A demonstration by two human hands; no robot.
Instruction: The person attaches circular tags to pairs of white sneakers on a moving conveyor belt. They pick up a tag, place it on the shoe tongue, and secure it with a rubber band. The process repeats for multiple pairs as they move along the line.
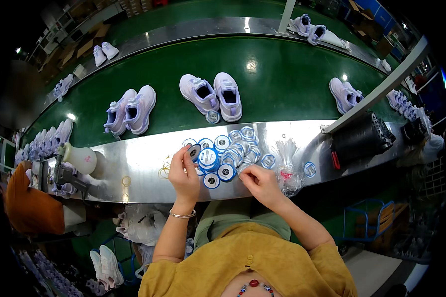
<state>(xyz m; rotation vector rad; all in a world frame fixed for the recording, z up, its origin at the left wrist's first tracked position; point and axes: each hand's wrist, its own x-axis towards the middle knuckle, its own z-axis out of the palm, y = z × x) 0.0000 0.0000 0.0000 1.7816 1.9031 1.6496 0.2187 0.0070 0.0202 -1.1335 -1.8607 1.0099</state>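
My yellow shirt [252,267] is closest, down at the bottom, and my two arms reach up from it to the shiny metal desk [134,163]. My left hand [184,173] is pinching one round tag [195,151] between my thumb and fingers and holding it up on its edge. My right hand [260,182] is curled, with the fingertips pressed down on the desk by the pile of round blue and white tags [228,151]. I cannot tell if it has a tag under it. The pile sits between my hands and a bit past them, touching my left fingers. A clear bag [287,171] lies just beside my right hand.

I think the pile could slide and spill, because the tags are stacked loose and my hands are so near. The tag I pinch could slip too, since I only hold its rim. Behind the desk, white and purple shoes [212,96] sit on the green belt [282,74].
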